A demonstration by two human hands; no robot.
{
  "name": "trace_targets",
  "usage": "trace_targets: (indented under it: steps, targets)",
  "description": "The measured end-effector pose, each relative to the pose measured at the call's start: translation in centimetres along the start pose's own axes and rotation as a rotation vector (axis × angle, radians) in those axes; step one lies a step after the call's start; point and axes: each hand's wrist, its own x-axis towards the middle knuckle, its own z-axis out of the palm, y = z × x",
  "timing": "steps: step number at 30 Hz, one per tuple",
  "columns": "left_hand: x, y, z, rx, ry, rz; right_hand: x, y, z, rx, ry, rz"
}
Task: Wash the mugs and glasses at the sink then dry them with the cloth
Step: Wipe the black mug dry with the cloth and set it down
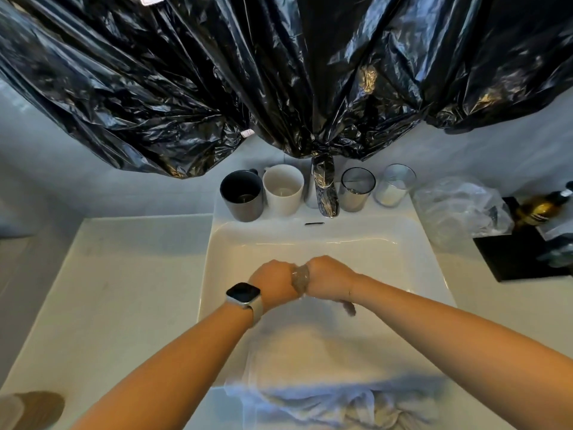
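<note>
1. While both hands meet low over the sink (pixel 412 262), a clear glass (pixel 300 278) sits between them, probably held over the basin so water drains there.
2. Left hand (pixel 273 282) and right hand (pixel 328 279) both curl round the glass; fingertips are hidden beneath the knuckles.
3. Dark mug (pixel 241 197) and white mug (pixel 282 189) stand far left of the tap (pixel 324 187); two glasses (pixel 356 189) far right, likely awaiting washing.
4. Cloth (pixel 325 383) lies nearest, ready for drying.
</note>
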Motion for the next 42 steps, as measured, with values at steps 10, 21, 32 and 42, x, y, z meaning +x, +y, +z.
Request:
trace_targets:
  steps: [10,21,32,42]
  targets:
    - [3.2,-3.8,0.5,0.528,0.093,0.259,1.9,-0.4,2.1,1.158,-0.683,0.431]
    - [1.6,-1.6,0.9,0.174,0.125,0.201,-0.2,0.5,2.2,0.497,-0.073,0.235]
    - [-5.5,-2.2,-2.1,-1.247,-0.871,0.116,-4.9,1.0,-0.8,-0.418,0.613,-0.752]
    - [-3.6,1.1,-0.9,-0.52,-0.46,-0.01,-3.2,0.9,-1.7,-0.56,0.451,-0.687]
